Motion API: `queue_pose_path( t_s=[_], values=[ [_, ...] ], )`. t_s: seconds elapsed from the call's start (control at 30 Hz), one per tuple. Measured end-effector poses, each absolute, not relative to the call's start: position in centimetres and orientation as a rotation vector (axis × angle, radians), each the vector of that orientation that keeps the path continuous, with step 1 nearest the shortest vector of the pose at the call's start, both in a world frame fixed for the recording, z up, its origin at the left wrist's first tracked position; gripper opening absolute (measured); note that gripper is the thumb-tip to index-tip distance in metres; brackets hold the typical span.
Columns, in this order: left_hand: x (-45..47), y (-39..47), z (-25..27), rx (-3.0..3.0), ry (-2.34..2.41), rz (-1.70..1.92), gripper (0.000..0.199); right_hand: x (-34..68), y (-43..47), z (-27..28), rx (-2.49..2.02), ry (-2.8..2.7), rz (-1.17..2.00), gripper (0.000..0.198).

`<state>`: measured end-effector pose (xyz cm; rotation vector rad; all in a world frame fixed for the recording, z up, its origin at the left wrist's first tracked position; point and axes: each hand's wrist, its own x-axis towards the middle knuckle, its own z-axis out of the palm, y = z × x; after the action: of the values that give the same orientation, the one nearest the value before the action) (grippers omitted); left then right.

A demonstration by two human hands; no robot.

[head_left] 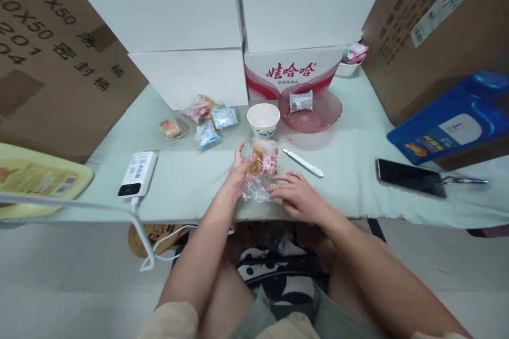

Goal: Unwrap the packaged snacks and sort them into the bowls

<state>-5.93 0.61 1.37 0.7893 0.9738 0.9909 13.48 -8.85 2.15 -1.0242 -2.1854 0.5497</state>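
In front of me on the cloth lies a clear plastic snack packet (262, 161) with red print and a yellow-brown food inside. My left hand (238, 174) grips its left side, the thumb over the plastic. At the lower right edge of the packet, the fingertips of my right hand (296, 195) touch or nearly touch the crinkled film, its fingers stretched out. Just behind the packet stands a white paper bowl (263, 119) with a blue-green pattern. To the right a white pen-shaped cutter (303, 163) lies at a slant.
A pink glass bowl (328, 116) holds a wrapped white packet (301, 101). Several wrapped snacks (207, 133) lie back left. A power bank (138, 174) with a cable is left; a phone (410, 177) and blue bottle (449, 119) are right. Cartons (186, 5) wall the back and sides.
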Motion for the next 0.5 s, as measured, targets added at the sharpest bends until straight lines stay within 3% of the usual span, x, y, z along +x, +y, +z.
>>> queue_pose_path(
  t_s=[0.07,0.13,0.2,0.3,0.5],
  values=[
    [-5.9,0.7,1.1,0.804,1.021,0.962,0.092,13.6,-8.9,2.4,-1.11,-2.04,0.646,0.031],
    [-5.7,0.5,1.1,0.838,1.053,0.947,0.07,13.6,-8.4,2.3,-1.264,-1.663,0.735,0.021],
    [-5.2,0.2,1.3,0.83,1.051,0.935,0.052,13.4,-7.5,2.0,-1.342,-1.267,0.9,0.029],
    [-4.4,-0.5,1.8,0.791,0.998,0.861,0.042,12.4,-6.3,1.4,-1.261,-0.949,1.25,0.052],
    [-4.1,-0.8,1.5,1.121,1.155,0.924,0.032,10.3,-5.5,1.2,-1.122,-0.647,1.542,0.053]
  ],
)
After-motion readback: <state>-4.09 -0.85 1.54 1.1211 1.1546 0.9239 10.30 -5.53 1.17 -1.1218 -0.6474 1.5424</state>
